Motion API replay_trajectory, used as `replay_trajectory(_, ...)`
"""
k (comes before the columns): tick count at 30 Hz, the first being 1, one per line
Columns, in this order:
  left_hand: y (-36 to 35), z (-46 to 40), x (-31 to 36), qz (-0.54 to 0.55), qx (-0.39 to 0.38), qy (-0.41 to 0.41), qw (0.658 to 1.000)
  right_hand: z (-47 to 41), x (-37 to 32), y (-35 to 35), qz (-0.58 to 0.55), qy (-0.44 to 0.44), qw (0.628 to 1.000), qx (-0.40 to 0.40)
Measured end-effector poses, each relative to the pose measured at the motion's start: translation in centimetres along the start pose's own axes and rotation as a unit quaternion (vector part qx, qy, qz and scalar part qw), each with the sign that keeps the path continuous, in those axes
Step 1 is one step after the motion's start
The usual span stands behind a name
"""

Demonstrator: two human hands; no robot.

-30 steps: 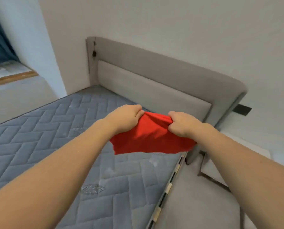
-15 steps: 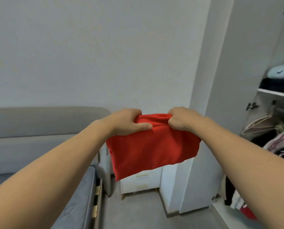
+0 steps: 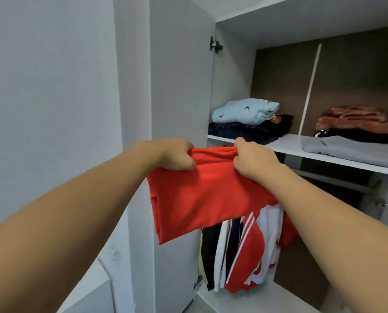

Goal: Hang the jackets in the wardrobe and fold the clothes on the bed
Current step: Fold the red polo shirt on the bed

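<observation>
A folded red garment [image 3: 202, 195] hangs in the air in front of the open wardrobe. My left hand [image 3: 177, 155] grips its top left edge and my right hand [image 3: 253, 158] grips its top right edge, both fists closed on the cloth. The garment is level with the white wardrobe shelf [image 3: 288, 147], just in front of it. Below the shelf, several jackets [image 3: 240, 251] in red, white and dark colours hang from a rail that is mostly hidden by my right arm.
The shelf carries a light blue folded top [image 3: 245, 109] on dark clothes [image 3: 245, 132], and a rust-coloured pile [image 3: 353, 120] above black and grey folded clothes [image 3: 351, 149]. The wardrobe door [image 3: 179, 82] stands open at the left. A pale wall fills the far left.
My view has swung right from the bed, past the wall, to the open wardrobe. Both hands have kept their grip on the red garment and carried it up to shelf height.
</observation>
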State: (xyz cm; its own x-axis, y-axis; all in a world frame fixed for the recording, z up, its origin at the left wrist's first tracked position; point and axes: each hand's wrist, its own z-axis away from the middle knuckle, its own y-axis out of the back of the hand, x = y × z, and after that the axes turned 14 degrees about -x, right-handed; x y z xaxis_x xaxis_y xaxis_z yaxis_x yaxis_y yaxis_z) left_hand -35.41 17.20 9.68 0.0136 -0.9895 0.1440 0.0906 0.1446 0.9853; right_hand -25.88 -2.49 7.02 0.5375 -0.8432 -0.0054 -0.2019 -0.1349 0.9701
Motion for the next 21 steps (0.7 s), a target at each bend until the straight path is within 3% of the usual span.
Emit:
replay_trajectory(6, 3.4, -11.9, 1.9, -0.161, 0.166, -0.050, 0.972, -4.1, 6.3, 2.4, -0.001, -0.127, 0.990, 0.064)
replay_trajectory(12, 6.0, -22.4, 7.5, -0.152, 0.324, -0.121, 0.926, -5.8, 13.5, 4.5, -0.053, -0.267, 0.947, 0.170)
replay_trajectory(16, 7.3, -28.1, 12.4, -0.074, 0.380, -0.138, 0.912, -6.8, 19.4, 5.1, -0.158, -0.373, 0.874, 0.270)
replay_trajectory(19, 8.0, -31.6, 16.1, -0.021, 0.415, -0.157, 0.896, -7.9, 23.4, 4.8, -0.306, -0.318, 0.815, 0.375)
replay_trajectory(21, 8.6, -33.8, 18.6, 0.012, 0.418, -0.171, 0.892, -8.6, 26.0, 4.9, -0.335, -0.296, 0.790, 0.419)
